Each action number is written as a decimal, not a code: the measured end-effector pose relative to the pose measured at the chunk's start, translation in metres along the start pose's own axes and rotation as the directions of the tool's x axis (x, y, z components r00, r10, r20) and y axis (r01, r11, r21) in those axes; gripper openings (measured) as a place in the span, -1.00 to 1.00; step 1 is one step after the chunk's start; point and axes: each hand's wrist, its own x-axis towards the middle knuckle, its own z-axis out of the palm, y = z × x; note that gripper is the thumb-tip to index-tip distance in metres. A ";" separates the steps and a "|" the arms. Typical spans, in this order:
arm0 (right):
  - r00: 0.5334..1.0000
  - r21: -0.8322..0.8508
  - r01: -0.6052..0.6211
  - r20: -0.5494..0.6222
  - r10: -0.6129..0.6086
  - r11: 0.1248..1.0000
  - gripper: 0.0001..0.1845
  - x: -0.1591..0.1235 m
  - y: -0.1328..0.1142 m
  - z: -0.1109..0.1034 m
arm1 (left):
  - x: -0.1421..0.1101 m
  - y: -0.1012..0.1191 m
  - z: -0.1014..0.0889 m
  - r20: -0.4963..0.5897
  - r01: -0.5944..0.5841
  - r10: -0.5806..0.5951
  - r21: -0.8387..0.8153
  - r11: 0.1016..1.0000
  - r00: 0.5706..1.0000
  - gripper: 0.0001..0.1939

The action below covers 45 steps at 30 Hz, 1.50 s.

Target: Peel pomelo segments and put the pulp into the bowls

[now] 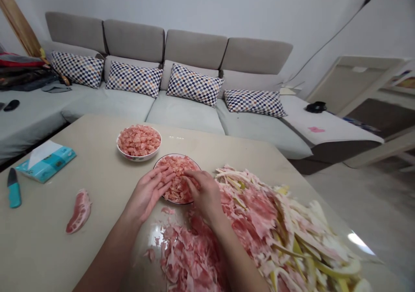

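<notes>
My left hand (pixel 151 191) is held palm up with its fingers spread, over the near left rim of a plate of pink pomelo pulp (pixel 177 192). On the plate's right side, my right hand (pixel 203 192) has its thumb and fingers drawn together above the pulp. Whatever lies between those fingertips is too small or hidden to make out. Behind the plate stands a white bowl (pixel 139 157) heaped with more pulp pieces. A peeled pomelo segment (pixel 78 212) rests to the left on the table. Torn pink membranes (pixel 191 257) are piled below my right wrist.
Thick pomelo rind strips (pixel 308 248) cover the table's right side. At the left lie a blue tissue pack (pixel 48 162) and a knife with a turquoise handle (pixel 14 192). Beyond the table (pixel 106 162) runs a grey sofa (pixel 184 114) with checkered cushions (pixel 194 84).
</notes>
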 end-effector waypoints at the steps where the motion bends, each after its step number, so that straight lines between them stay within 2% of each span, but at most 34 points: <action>1: 1.000 -0.011 -0.001 -0.020 0.001 1.000 -0.86 0.000 -0.003 -0.002 | 0.000 -0.001 0.001 0.006 0.006 -0.006 0.000 1.000 1.000 -0.78; 5: 0.997 0.039 0.032 -0.067 -0.030 0.999 -0.87 0.001 -0.018 -0.008 | -0.002 -0.004 0.003 0.030 0.015 -0.015 0.001 1.000 0.999 -0.79; 11: 0.986 0.150 0.121 0.095 -0.136 0.981 -0.57 -0.003 -0.032 -0.008 | -0.003 -0.012 0.004 0.127 -0.029 0.022 0.059 0.998 0.992 -0.74; 15: 0.990 0.200 0.087 0.089 -0.106 0.976 -0.69 -0.004 -0.035 -0.007 | -0.008 -0.013 0.007 0.144 -0.031 0.004 0.182 0.983 0.990 -0.69; 20: 0.996 0.345 -0.042 0.087 0.013 0.938 -0.75 0.000 -0.036 -0.009 | -0.009 -0.011 0.008 0.145 -0.078 0.030 0.335 0.939 0.989 -0.66; 25: 0.985 0.418 -0.162 0.125 0.120 0.894 -0.85 0.002 -0.035 -0.011 | -0.003 -0.009 0.002 0.145 -0.162 0.116 0.369 0.915 0.983 -0.70; 29: 0.970 0.462 -0.233 0.167 0.175 0.855 -0.82 0.003 -0.035 -0.012 | 0.000 -0.011 -0.001 0.124 -0.187 0.150 0.389 0.902 0.981 -0.73; 36: 0.963 0.521 -0.269 0.171 0.210 0.810 -0.87 0.001 -0.035 -0.010 | -0.001 -0.015 0.000 0.104 -0.185 0.156 0.399 0.898 0.982 -0.72; 40: 0.972 0.473 -0.234 0.122 0.200 0.850 -0.87 -0.002 -0.035 -0.005 | -0.002 -0.016 0.002 0.062 -0.156 0.143 0.369 0.916 0.988 -0.72; 45: 0.982 0.437 -0.178 0.137 0.130 0.882 -0.83 -0.001 -0.031 -0.007 | -0.001 -0.014 0.001 0.083 -0.163 0.142 0.381 0.910 0.986 -0.71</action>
